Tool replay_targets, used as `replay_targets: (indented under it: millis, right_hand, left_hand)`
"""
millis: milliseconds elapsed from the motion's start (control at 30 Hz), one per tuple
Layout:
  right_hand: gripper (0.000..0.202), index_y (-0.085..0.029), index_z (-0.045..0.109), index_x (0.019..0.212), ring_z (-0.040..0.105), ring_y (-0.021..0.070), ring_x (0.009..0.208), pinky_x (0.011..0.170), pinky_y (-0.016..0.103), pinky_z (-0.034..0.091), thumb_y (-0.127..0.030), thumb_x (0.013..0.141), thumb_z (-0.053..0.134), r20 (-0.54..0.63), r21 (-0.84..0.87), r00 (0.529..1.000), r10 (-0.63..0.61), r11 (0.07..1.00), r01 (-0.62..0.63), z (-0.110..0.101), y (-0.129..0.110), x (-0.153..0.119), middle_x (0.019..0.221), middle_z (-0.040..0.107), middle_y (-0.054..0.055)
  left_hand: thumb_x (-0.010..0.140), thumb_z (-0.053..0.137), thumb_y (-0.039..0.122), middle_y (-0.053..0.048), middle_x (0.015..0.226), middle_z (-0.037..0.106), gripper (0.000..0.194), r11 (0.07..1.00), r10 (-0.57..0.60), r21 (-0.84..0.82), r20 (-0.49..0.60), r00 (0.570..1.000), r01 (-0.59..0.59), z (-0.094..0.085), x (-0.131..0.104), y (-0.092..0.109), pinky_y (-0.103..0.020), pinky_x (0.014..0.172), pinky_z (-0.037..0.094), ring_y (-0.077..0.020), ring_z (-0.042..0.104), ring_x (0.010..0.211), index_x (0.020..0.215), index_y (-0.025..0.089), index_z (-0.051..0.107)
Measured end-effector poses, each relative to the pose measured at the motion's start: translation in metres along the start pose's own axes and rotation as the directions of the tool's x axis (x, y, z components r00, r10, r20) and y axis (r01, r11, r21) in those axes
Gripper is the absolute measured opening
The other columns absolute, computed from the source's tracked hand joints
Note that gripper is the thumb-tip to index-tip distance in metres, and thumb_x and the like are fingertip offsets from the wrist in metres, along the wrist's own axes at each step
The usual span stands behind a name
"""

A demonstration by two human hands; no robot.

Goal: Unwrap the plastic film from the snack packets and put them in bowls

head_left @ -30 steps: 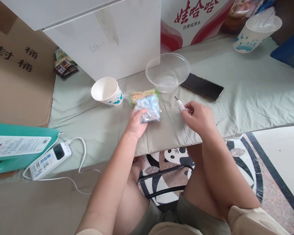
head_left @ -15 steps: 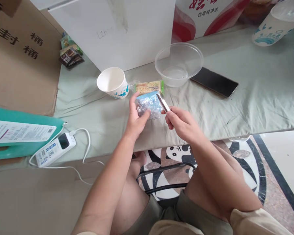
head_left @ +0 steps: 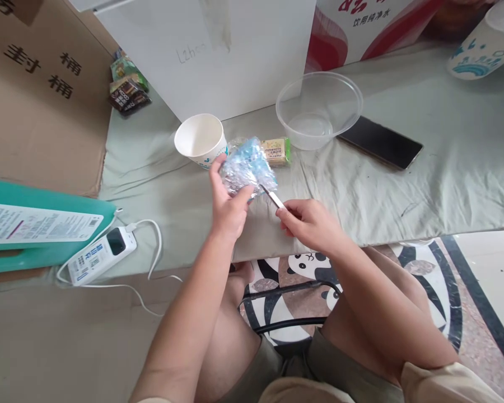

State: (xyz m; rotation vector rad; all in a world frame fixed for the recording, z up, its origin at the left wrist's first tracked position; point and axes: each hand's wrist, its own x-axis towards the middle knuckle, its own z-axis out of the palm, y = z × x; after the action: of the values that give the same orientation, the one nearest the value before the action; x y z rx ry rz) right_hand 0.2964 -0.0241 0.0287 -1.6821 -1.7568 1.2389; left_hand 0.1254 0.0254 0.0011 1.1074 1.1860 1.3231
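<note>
My left hand (head_left: pixel 229 207) grips a blue packet in crinkled clear plastic wrap (head_left: pixel 246 165), thumb in front and fingers at its left side. My right hand (head_left: pixel 308 224) is closed round a slim utility knife (head_left: pixel 276 199) with a white handle. The knife's dark blade points up and left, its tip at the lower right part of the wrap; whether it has pierced the plastic I cannot tell. Behind the packet lies a wrapped biscuit (head_left: pixel 277 151) with a green edge, partly hidden. A white paper cup (head_left: pixel 199 140) stands just behind my left fingers.
A clear plastic bowl (head_left: pixel 319 112) and a black phone (head_left: pixel 384 143) are at the right. White box (head_left: pixel 243 61) and cardboard box (head_left: pixel 46 112) stand behind and left. A power bank (head_left: pixel 105 256) with a white cable lies near a green jug (head_left: pixel 42 224). Snack packets (head_left: pixel 128 92) sit by the cardboard.
The packet has been tilted and moved slightly left in my left hand. The knife has come lower, its tip now against the wrap's lower right. The view has shifted a little.
</note>
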Motion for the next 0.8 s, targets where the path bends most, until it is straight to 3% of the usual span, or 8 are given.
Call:
replay_targets:
  millis: [133,200,300,367,467,600,700,800]
  right_hand:
    - [0.031,-0.021,0.058,0.067,0.049,0.0145,0.055,0.054,0.030,0.029,-0.037,0.093,0.049,0.039,-0.114,0.999,-0.019,0.993,0.023,-0.016,0.006,-0.004,0.061,0.060,0.001]
    - [0.027,-0.021,0.065,0.076,0.052,0.0161,0.060,0.056,0.031,0.033,-0.038,0.092,0.052,-0.129,-0.188,0.990,-0.058,0.982,0.033,-0.027,0.018,-0.004,0.072,0.064,0.004]
    - [0.024,-0.020,0.074,0.090,0.055,0.0202,0.068,0.061,0.034,0.038,-0.037,0.089,0.057,-0.434,-0.334,0.895,-0.101,0.941,-0.055,-0.042,0.043,0.000,0.092,0.066,0.011]
    - [0.025,-0.020,0.076,0.098,0.056,0.0228,0.070,0.064,0.036,0.040,-0.035,0.089,0.059,-0.498,-0.384,0.863,-0.089,0.915,-0.127,-0.047,0.061,0.005,0.095,0.065,0.013]
    - [0.031,-0.020,0.076,0.112,0.060,0.0283,0.080,0.072,0.040,0.045,-0.032,0.088,0.060,-0.519,-0.395,0.851,-0.081,0.906,-0.154,-0.050,0.078,0.009,0.098,0.066,0.014]
    - [0.033,-0.019,0.072,0.116,0.062,0.0336,0.095,0.083,0.047,0.047,-0.030,0.086,0.062,-0.588,-0.362,0.797,-0.137,0.926,-0.108,-0.048,0.074,0.010,0.104,0.068,0.016]
    - [0.028,-0.021,0.071,0.112,0.064,0.0262,0.088,0.081,0.041,0.050,-0.029,0.087,0.060,-0.493,-0.251,0.848,-0.195,0.965,0.076,-0.042,0.059,0.008,0.099,0.068,0.011]
    - [0.028,-0.023,0.070,0.113,0.066,0.0227,0.089,0.080,0.036,0.053,-0.027,0.087,0.061,-0.343,-0.161,0.897,-0.279,0.958,0.236,-0.030,0.045,0.008,0.103,0.068,0.008]
  left_hand:
    - [0.069,0.079,0.039,-0.001,0.138,0.056,0.066,0.996,0.005,-0.086,-0.077,0.997,-0.012,-0.008,0.006,0.006,-0.036,0.087,0.055,-0.0247,0.059,0.121,0.126,0.042,0.046]
    - [0.066,0.082,0.045,-0.003,0.128,0.059,0.063,0.997,0.029,-0.065,-0.108,0.994,-0.036,-0.011,0.008,0.003,-0.035,0.089,0.053,-0.0238,0.060,0.117,0.119,0.036,0.048]
    - [0.060,0.087,0.045,-0.002,0.109,0.059,0.067,1.000,0.028,0.011,-0.060,0.998,-0.027,-0.010,0.005,-0.006,-0.030,0.085,0.050,-0.0198,0.062,0.100,0.111,0.029,0.048]
    - [0.062,0.087,0.043,-0.001,0.102,0.058,0.062,0.991,-0.029,0.129,0.009,1.000,0.027,-0.005,-0.002,-0.011,-0.029,0.078,0.048,-0.0167,0.060,0.088,0.107,0.027,0.047]
    - [0.072,0.080,0.041,-0.001,0.096,0.055,0.044,0.913,-0.098,0.402,0.064,0.993,0.064,0.004,-0.013,-0.013,-0.031,0.076,0.047,-0.0167,0.057,0.082,0.098,0.025,0.048]
    - [0.072,0.079,0.033,-0.009,0.116,0.056,0.041,0.761,0.219,0.605,0.100,0.971,-0.234,0.010,-0.015,-0.009,-0.042,0.102,0.045,-0.0277,0.054,0.116,0.102,0.024,0.054]
    - [0.068,0.081,0.032,-0.011,0.126,0.058,0.044,0.709,0.299,0.595,0.232,0.925,-0.379,0.012,-0.011,-0.005,-0.046,0.112,0.040,-0.0316,0.051,0.127,0.105,0.024,0.058]
    - [0.071,0.076,0.025,-0.008,0.113,0.064,0.025,0.755,0.206,0.568,0.269,0.941,-0.328,0.012,-0.009,-0.004,-0.041,0.102,0.046,-0.0285,0.059,0.112,0.093,0.024,0.064]
